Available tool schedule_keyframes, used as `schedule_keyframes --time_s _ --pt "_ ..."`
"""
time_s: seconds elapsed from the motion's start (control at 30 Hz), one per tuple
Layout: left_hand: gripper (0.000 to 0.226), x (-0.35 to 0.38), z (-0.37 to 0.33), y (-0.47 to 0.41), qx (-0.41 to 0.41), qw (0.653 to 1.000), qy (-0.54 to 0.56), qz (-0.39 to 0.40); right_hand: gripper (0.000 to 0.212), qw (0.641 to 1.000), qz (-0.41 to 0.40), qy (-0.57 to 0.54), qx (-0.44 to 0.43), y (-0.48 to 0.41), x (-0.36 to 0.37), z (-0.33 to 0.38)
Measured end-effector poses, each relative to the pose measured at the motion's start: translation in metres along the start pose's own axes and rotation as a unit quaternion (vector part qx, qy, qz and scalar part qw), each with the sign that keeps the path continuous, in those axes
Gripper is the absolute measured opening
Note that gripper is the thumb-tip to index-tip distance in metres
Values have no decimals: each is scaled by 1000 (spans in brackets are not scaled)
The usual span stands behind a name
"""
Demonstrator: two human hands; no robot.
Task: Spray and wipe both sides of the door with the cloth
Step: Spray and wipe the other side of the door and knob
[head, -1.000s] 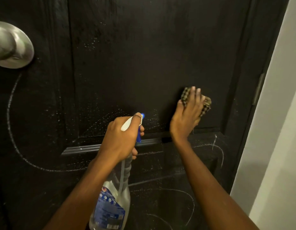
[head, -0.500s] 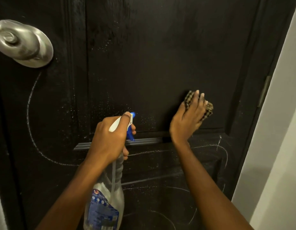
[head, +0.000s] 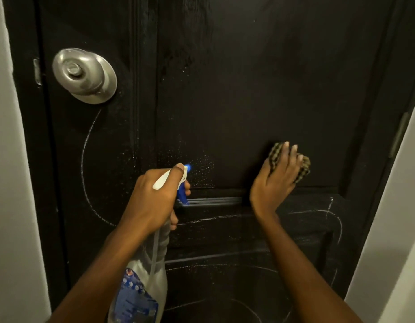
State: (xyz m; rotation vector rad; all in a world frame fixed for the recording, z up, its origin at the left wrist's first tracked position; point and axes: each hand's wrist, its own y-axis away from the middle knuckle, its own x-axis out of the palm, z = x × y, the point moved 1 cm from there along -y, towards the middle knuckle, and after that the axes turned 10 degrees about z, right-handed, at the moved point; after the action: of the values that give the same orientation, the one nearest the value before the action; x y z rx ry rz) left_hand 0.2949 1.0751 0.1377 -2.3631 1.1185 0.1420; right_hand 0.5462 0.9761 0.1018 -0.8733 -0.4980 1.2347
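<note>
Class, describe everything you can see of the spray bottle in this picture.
The spray bottle looks like clear plastic, with a blue printed label low on its body, a white spray head and a blue trigger and nozzle. It is roughly upright, nozzle close to the black door. The left hand grips its neck and head.

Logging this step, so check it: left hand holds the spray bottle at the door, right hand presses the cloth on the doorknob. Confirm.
Not the doorknob. The head view shows the right hand pressing the cloth on the door itself, far to the right of the doorknob. The left hand does hold the spray bottle at the door.
</note>
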Motion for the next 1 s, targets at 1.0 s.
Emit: schedule_keyframes --time_s 1.0 --pt "48 -71 19 33 2 993 2 -122 64 864 158 151 -453 102 50 60"
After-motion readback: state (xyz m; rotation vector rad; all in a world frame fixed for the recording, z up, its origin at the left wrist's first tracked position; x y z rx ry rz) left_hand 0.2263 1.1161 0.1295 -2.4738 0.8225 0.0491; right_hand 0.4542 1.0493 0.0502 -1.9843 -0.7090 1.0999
